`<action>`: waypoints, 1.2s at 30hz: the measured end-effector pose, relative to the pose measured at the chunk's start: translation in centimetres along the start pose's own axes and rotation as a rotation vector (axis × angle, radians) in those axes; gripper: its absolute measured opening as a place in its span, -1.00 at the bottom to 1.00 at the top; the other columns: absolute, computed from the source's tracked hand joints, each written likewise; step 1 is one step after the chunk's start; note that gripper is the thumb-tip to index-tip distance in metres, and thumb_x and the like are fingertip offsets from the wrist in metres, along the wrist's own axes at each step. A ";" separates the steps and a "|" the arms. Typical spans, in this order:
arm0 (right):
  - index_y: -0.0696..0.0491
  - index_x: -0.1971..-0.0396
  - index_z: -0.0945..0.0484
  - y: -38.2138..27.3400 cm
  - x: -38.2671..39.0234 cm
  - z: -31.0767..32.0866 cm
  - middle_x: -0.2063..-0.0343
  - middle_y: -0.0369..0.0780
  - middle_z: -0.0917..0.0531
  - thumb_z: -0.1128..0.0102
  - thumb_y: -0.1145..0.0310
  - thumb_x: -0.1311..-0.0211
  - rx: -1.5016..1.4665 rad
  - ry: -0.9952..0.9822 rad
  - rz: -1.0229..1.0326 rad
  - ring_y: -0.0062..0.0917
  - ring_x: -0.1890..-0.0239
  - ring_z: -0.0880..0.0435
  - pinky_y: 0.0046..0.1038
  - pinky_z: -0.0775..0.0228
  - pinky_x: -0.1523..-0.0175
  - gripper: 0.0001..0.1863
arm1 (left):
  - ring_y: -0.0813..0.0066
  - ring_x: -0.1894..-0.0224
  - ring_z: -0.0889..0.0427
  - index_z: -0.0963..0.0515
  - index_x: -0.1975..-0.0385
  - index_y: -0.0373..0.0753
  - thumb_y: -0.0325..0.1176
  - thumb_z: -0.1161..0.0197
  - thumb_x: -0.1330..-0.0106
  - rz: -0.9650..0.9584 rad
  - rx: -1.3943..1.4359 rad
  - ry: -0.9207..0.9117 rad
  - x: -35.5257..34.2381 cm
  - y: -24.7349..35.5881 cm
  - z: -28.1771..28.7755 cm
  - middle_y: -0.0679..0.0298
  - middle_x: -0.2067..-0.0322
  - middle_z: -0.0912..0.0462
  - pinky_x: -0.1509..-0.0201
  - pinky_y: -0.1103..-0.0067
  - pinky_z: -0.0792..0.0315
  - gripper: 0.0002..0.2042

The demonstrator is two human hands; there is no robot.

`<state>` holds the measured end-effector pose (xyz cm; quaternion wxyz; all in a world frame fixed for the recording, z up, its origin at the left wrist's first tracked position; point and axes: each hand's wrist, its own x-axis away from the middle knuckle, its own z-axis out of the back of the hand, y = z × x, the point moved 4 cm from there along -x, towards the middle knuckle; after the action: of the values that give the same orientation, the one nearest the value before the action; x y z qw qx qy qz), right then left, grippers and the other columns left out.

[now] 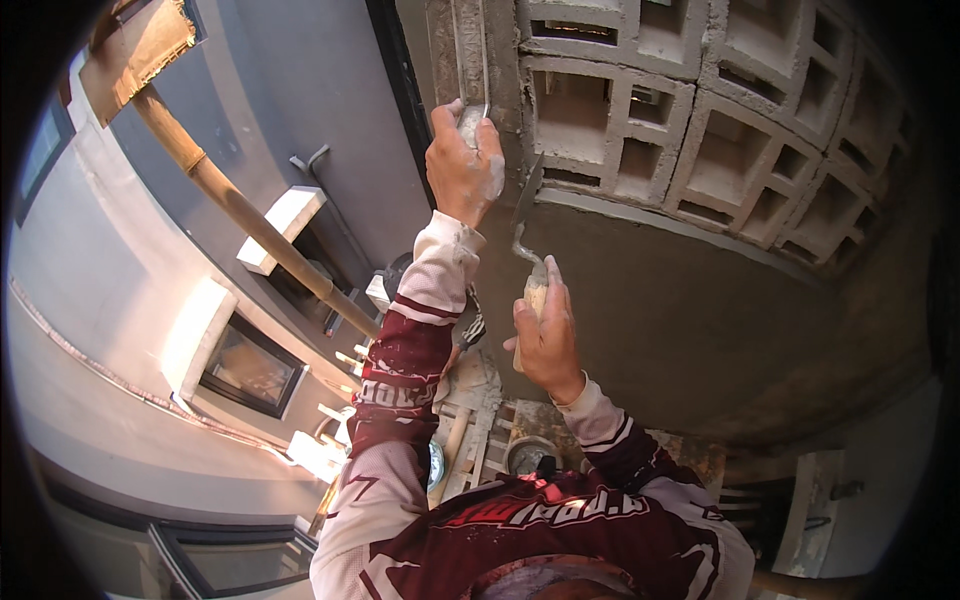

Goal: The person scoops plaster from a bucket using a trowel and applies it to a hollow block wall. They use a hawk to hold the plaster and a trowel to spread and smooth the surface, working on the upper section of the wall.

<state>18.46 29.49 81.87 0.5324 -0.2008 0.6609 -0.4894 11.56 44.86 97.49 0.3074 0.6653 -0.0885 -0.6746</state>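
My left hand (462,165) is raised and closed on the handle of a long metal float (468,50), pressed flat against a grey plastered strip of wall. Lower down, my right hand (545,335) grips the wooden handle of a small trowel (527,205), whose blade points up and touches the edge where wet plaster meets the block grille. Both hands are smeared with mortar. I wear a maroon and white long-sleeved jersey.
A wall of pierced concrete blocks (700,130) fills the upper right above a smooth grey plastered band (680,300). A bamboo pole (250,220) slants at the left. Far below lie a building front with windows (250,370) and a bucket (528,455).
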 end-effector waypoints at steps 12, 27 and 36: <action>0.44 -0.36 0.05 0.6 1.4 0.0 -0.15 0.25 -0.35 0.02 0.36 -0.39 -0.055 -0.139 -0.052 0.02 -0.21 -0.38 -0.18 -0.15 -0.34 -0.29 | -0.05 0.31 -0.71 -0.34 -0.04 -0.45 -0.35 -0.18 -0.36 0.016 0.052 -0.080 -0.1 -0.5 -0.3 -0.16 0.36 -0.66 0.19 0.31 -0.55 -0.63; 0.25 -0.40 -0.04 -3.9 -0.7 9.4 0.08 -0.10 -0.50 0.03 0.35 -0.41 -0.632 -0.261 -0.553 -0.58 0.45 -0.56 -0.46 -0.60 0.53 -0.36 | 0.05 0.29 -0.71 -0.37 -0.01 -0.46 -0.33 -0.19 -0.35 -0.007 0.067 -0.074 -0.1 -0.1 0.0 -0.16 0.33 -0.66 0.17 0.34 -0.54 -0.63; 0.23 -0.37 -0.09 -5.5 -1.7 8.8 0.11 -0.09 -0.52 0.13 0.37 -0.47 -0.660 -0.256 -0.599 -0.55 0.42 -0.57 -0.48 -0.65 0.54 -0.45 | 0.16 0.20 -0.70 -0.40 -0.04 -0.44 -0.25 -0.20 -0.35 0.036 0.056 -0.074 -0.2 -0.3 0.1 -0.13 0.24 -0.67 0.08 0.39 -0.52 -0.59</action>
<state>25.57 24.62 87.90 0.3522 -0.6004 0.6232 -0.3565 11.39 45.19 97.49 0.2971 0.6465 -0.1305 -0.6904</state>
